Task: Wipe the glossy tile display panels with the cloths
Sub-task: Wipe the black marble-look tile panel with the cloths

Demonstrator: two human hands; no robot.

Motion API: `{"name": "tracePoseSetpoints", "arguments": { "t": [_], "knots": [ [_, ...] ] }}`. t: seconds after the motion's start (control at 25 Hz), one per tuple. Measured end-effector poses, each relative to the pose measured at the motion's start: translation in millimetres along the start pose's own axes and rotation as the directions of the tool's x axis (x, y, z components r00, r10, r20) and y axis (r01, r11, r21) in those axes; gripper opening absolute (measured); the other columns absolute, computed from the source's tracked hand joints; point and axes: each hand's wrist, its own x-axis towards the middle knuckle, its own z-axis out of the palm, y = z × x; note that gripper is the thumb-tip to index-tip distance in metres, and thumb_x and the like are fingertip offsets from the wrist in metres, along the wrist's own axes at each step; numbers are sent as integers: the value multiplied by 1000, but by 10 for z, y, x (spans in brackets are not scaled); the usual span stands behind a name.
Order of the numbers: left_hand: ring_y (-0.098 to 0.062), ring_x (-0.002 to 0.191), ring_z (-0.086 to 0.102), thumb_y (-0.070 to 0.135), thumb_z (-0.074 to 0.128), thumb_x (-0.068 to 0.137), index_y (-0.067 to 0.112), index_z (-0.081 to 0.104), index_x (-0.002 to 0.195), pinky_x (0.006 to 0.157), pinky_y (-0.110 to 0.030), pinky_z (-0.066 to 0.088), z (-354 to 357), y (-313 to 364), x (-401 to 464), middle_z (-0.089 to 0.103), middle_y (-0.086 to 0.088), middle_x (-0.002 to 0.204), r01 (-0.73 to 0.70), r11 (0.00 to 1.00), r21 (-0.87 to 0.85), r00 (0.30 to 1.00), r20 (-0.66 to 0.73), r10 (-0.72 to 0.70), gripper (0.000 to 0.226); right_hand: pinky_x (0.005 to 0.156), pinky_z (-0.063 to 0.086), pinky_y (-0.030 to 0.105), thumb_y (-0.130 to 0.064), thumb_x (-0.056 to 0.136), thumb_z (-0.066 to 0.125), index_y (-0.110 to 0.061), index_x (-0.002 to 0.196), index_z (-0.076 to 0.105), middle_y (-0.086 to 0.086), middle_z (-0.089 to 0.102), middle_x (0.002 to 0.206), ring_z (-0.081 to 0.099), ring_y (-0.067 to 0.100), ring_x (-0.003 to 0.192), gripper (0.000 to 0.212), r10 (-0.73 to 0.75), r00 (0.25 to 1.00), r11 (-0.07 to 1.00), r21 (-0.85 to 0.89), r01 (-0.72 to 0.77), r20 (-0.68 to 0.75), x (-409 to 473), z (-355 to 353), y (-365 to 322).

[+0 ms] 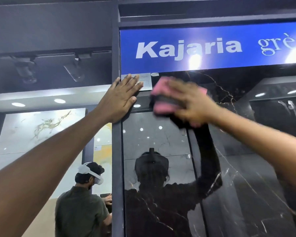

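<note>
Head view, single frame, looking up at a showroom display.

Item: black tile panel (178, 168), glossy, veined, upright, long axis vertical. It runs from the blue sign (212, 47) at its top edge down out of frame. Almost all of its surface lies below the hands; only a narrow strip sits between them and the sign.

Item: pink cloth (162, 98), bunched, blurred by motion, pressed against the panel's upper left part, just right of the white label (148, 82).

Item: right hand (191, 103), spread over the cloth and pushing it onto the glass-like face. Whether the fingers curl round the cloth cannot be told through the blur.

Item: left hand (121, 98), fingers straight and flat, holding nothing, palm on the dark frame post (117, 168) at the panel's left edge, fingertips overlapping the label. It appears to serve as a brace.

Relation governing the next stroke: the cloth hand is the one on the panel; the bracing hand sits at the same height, just beside it to the left. With the post and the other hand close on the left and the sign close above, the open run for the cloth is rightward and downward along the panel, judged likely.

Other: a second person (82, 202) in a green shirt and white headset stands lower left, at a neighbouring display. Pale marbled tiles (41, 130) behind.
</note>
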Motion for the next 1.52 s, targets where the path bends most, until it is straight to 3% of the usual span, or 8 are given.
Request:
{"name": "tracePoseSetpoints", "arguments": {
  "t": [0.16, 0.28, 0.44, 0.64, 0.88, 1.12, 1.36, 1.52],
  "knots": [
    [-27, 151, 11, 42, 13, 93, 15, 26, 154, 120, -39, 5, -2, -27, -17, 17, -7, 162, 44, 998, -49, 999, 4, -44, 67, 115, 19, 51, -56, 70, 21, -35, 153, 24, 2, 17, 162, 12, 23, 150, 85, 293, 955, 956, -14, -294, -44, 504, -62, 0],
    [-28, 149, 16, 40, 16, 91, 14, 31, 152, 118, -37, 7, -10, -37, -22, 21, -7, 161, 36, 996, -79, 999, 8, -35, 68, 116, 13, 53, -45, 75, 37, -29, 152, 29, 6, 17, 161, 11, 28, 150, 79, -116, 993, 993, 33, 116, -2, -371, 259, -745],
    [-26, 149, 16, 41, 16, 92, 15, 31, 152, 119, -36, 7, -8, -30, -17, 22, -5, 161, 54, 994, -100, 998, -12, -55, 67, 116, 17, 47, -43, 81, 42, -29, 150, 35, 5, 21, 161, 14, 26, 149, 70, -602, 784, 796, 44, 603, 151, -684, 280, -868],
    [-27, 147, 21, 38, 19, 96, 13, 36, 150, 115, -24, 4, 26, -92, -22, 27, -9, 158, 19, 987, -158, 999, -35, -25, 61, 113, 25, 56, -47, 74, 33, -30, 148, 38, 2, 28, 158, 24, 26, 147, 76, 36, 999, 999, 36, -34, -36, 338, 158, -619],
    [-23, 151, 11, 36, 21, 100, 18, 26, 153, 120, -36, 5, -57, 2, -31, 18, -3, 162, 85, 994, -64, 996, 38, -83, 57, 117, 12, 46, -44, 81, 36, -33, 150, 34, -4, 19, 161, 10, 21, 150, 69, -651, 728, 757, 120, 642, 215, -756, 357, -1436],
    [-25, 150, 13, 45, 13, 97, 17, 26, 154, 120, -39, 7, -60, -11, -42, 18, -5, 162, 46, 999, 12, 996, 79, -47, 65, 112, 27, 59, -45, 76, 35, -30, 148, 40, 1, 28, 158, 23, 26, 147, 74, -19, 1000, 999, 36, 19, -8, -126, 227, -847],
    [-25, 150, 16, 48, 19, 98, 22, 27, 154, 119, -43, 8, -110, 236, -201, 20, -1, 162, -52, 999, 11, 989, 137, 50, 61, 118, 4, 44, -41, 78, 44, -34, 149, 33, -3, 21, 161, 9, 19, 150, 72, -580, 797, 814, 85, 574, 171, -1013, 323, -1411],
    [-22, 150, 15, 50, 21, 100, 30, 22, 153, 119, -41, 8, 93, 398, -432, 13, 7, 160, -151, 987, 50, 983, 114, 144, 57, 107, 31, 57, -38, 76, 45, -26, 143, 45, 8, 41, 151, 36, 29, 140, 68, 80, 992, 996, -18, -83, -100, -548, 106, -351]
  ]
}}
